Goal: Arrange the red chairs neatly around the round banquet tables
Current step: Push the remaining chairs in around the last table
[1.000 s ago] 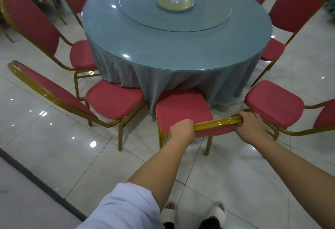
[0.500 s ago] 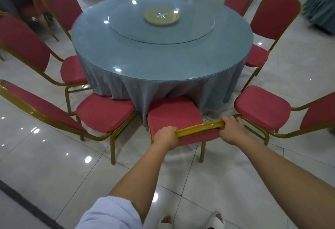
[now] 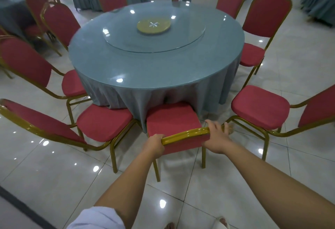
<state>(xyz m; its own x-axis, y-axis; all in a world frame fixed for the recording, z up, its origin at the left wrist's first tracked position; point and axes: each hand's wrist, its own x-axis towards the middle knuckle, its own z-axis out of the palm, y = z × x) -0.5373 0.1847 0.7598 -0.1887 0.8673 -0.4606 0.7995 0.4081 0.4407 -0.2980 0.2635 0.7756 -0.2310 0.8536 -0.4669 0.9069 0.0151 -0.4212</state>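
1. head view: we hold the near chair (image 3: 173, 119) by the gold top rail of its backrest, at lower centre of the frame. our left hand (image 3: 154, 144) is curled round the rail's left end; our right hand (image 3: 216, 138) lies over the right end with fingers draped across it, so we judge it a looser hold.
2. risk, as we judge it: the seat's front edge is already tucked under the grey tablecloth (image 3: 145, 94); pushing further could drag or bunch the cloth and shift the glass top of the round table (image 3: 155, 51).
3. risk: the left neighbour chair (image 3: 103, 121) sits just beside ours, seat corners near touching; a skewed push could knock frames together.
4. risk: the tiled floor (image 3: 226, 198) looks glossy, so legs may slide farther than meant.
5. the chair looks red-cushioned with a gold metal frame, standing upright on its legs and facing the table; the right neighbour chair (image 3: 261, 107) stands apart, angled inward.
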